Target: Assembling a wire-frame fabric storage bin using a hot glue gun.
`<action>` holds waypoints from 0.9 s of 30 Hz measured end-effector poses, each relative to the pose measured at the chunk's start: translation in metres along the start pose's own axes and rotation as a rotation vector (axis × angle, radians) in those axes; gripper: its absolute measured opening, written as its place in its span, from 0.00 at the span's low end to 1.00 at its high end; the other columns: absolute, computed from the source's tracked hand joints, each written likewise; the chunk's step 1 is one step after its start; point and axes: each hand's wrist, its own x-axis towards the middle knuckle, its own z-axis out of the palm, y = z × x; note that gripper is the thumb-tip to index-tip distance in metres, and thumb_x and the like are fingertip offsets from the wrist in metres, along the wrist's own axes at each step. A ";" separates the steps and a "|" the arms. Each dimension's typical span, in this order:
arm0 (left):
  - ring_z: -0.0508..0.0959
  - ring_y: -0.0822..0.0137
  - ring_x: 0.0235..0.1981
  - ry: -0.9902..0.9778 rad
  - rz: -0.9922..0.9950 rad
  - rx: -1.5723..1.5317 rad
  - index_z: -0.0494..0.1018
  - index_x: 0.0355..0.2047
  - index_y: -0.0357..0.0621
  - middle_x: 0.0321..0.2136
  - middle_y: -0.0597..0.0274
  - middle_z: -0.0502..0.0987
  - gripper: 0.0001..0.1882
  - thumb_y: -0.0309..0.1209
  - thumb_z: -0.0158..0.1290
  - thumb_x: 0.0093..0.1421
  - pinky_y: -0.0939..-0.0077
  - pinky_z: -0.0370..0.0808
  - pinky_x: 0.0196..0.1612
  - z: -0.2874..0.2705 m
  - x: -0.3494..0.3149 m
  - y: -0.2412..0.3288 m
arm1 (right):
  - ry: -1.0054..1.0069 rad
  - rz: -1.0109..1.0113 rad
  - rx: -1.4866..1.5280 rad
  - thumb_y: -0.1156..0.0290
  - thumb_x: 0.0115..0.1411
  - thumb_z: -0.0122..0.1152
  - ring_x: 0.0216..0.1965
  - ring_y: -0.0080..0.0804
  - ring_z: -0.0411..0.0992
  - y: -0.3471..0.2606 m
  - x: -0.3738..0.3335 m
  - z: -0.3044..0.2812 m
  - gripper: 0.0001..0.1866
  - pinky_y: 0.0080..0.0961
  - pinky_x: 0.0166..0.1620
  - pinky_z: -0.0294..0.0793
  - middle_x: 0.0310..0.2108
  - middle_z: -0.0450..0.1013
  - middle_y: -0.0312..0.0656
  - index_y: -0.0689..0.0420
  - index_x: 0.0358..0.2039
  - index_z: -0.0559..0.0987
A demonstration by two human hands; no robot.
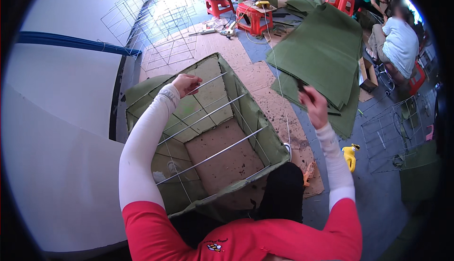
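Between my knees stands a box-shaped wire frame (210,114) lined with green sheet (279,143); its top is crossed by several metal rods. My left hand (187,84) is closed, fingers pinched, over the far left part of the frame beside a rod. Whatever is in those fingers is too small to make out. Out to the right, above the floor and clear of the frame, my right hand (314,106) is closed around a small dark object (301,86), whose kind I cannot tell.
A stack of green sheets (317,48) lies ahead right, a pale cord beside it. A yellow tool (350,157) and an orange tool (309,173) lie right. Wire panels (161,29) lean far left. Co-workers sit around red stools (253,19). Cardboard (260,79) covers some floor.
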 end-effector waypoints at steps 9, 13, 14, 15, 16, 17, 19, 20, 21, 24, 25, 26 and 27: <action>0.74 0.74 0.26 -0.128 0.118 0.208 0.70 0.43 0.35 0.25 0.67 0.71 0.13 0.23 0.44 0.57 0.81 0.77 0.32 -0.010 -0.012 0.000 | -0.670 -0.933 -1.013 0.73 0.55 0.46 0.32 0.39 0.75 -0.056 0.163 0.215 0.06 0.33 0.31 0.73 0.27 0.74 0.44 0.56 0.33 0.72; 0.74 0.74 0.26 -0.118 0.116 0.206 0.71 0.42 0.35 0.25 0.66 0.71 0.14 0.22 0.44 0.56 0.80 0.77 0.32 -0.009 -0.010 -0.003 | -0.843 -0.868 -1.225 0.71 0.56 0.45 0.33 0.40 0.75 -0.036 0.177 0.247 0.08 0.32 0.33 0.74 0.27 0.74 0.45 0.55 0.33 0.73; 0.74 0.74 0.26 -0.119 0.118 0.201 0.71 0.42 0.35 0.25 0.66 0.71 0.14 0.22 0.44 0.56 0.80 0.77 0.32 -0.010 -0.010 -0.003 | -0.846 -0.883 -1.220 0.70 0.56 0.45 0.33 0.40 0.75 -0.031 0.179 0.250 0.09 0.32 0.33 0.74 0.27 0.74 0.45 0.55 0.34 0.73; 0.74 0.74 0.25 -0.113 0.124 0.213 0.72 0.41 0.35 0.25 0.66 0.71 0.13 0.22 0.44 0.56 0.80 0.77 0.32 -0.010 -0.010 -0.003 | -0.849 -0.884 -1.223 0.70 0.56 0.45 0.33 0.40 0.75 -0.028 0.181 0.253 0.09 0.32 0.33 0.74 0.27 0.74 0.45 0.55 0.34 0.73; 0.74 0.74 0.25 -0.108 0.130 0.228 0.72 0.41 0.35 0.25 0.65 0.72 0.13 0.22 0.44 0.55 0.80 0.77 0.32 -0.011 -0.009 -0.004 | -0.863 -0.872 -1.248 0.70 0.56 0.45 0.33 0.40 0.75 -0.025 0.182 0.254 0.09 0.33 0.33 0.74 0.27 0.74 0.45 0.55 0.33 0.73; 0.74 0.74 0.25 -0.111 0.132 0.225 0.72 0.41 0.35 0.25 0.65 0.72 0.13 0.22 0.44 0.55 0.80 0.77 0.32 -0.011 -0.009 -0.004 | -0.877 -0.859 -1.273 0.70 0.56 0.45 0.33 0.40 0.75 -0.023 0.183 0.255 0.09 0.34 0.33 0.74 0.27 0.74 0.45 0.55 0.33 0.73; 0.73 0.74 0.24 -0.107 0.141 0.219 0.72 0.40 0.34 0.24 0.65 0.72 0.13 0.22 0.44 0.55 0.79 0.77 0.32 -0.013 -0.007 -0.004 | -0.881 -0.877 -1.272 0.69 0.56 0.44 0.33 0.40 0.75 -0.019 0.188 0.257 0.09 0.34 0.32 0.74 0.26 0.74 0.45 0.55 0.33 0.74; 0.73 0.74 0.24 -0.108 0.143 0.217 0.72 0.40 0.34 0.24 0.65 0.72 0.13 0.22 0.44 0.55 0.79 0.77 0.32 -0.014 -0.006 -0.004 | -0.884 -0.897 -1.266 0.69 0.56 0.44 0.32 0.39 0.75 -0.016 0.190 0.258 0.09 0.34 0.32 0.74 0.26 0.74 0.45 0.55 0.32 0.74; 0.73 0.74 0.23 -0.115 0.145 0.219 0.72 0.40 0.34 0.24 0.65 0.72 0.13 0.22 0.44 0.55 0.79 0.77 0.31 -0.015 -0.005 -0.004 | -0.884 -0.897 -1.269 0.69 0.56 0.44 0.32 0.39 0.75 -0.014 0.191 0.260 0.09 0.34 0.32 0.74 0.26 0.74 0.45 0.55 0.32 0.74; 0.74 0.72 0.21 -0.108 0.134 0.232 0.74 0.38 0.34 0.22 0.62 0.73 0.12 0.22 0.43 0.56 0.78 0.77 0.28 -0.015 -0.002 -0.004 | -0.882 -0.917 -1.283 0.69 0.55 0.45 0.32 0.39 0.75 -0.010 0.191 0.262 0.09 0.34 0.32 0.74 0.26 0.74 0.45 0.55 0.32 0.74; 0.75 0.70 0.19 -0.096 0.121 0.247 0.75 0.36 0.35 0.20 0.59 0.74 0.12 0.21 0.42 0.57 0.77 0.78 0.25 -0.015 -0.001 -0.005 | -0.928 -0.956 -1.310 0.68 0.55 0.45 0.32 0.40 0.75 -0.009 0.192 0.261 0.09 0.34 0.32 0.74 0.26 0.74 0.44 0.54 0.32 0.74; 0.75 0.70 0.19 -0.098 0.120 0.248 0.75 0.36 0.35 0.20 0.59 0.74 0.12 0.21 0.42 0.57 0.77 0.78 0.25 -0.014 -0.003 -0.008 | -0.974 -0.995 -1.337 0.68 0.55 0.45 0.32 0.40 0.75 -0.007 0.192 0.260 0.08 0.34 0.32 0.74 0.26 0.74 0.44 0.54 0.31 0.74; 0.76 0.71 0.18 -0.109 0.140 0.269 0.76 0.34 0.35 0.21 0.59 0.75 0.11 0.22 0.44 0.56 0.78 0.78 0.25 -0.013 -0.005 -0.014 | -0.973 -0.992 -1.338 0.68 0.55 0.45 0.32 0.40 0.75 -0.005 0.191 0.256 0.08 0.34 0.32 0.74 0.26 0.74 0.44 0.54 0.31 0.74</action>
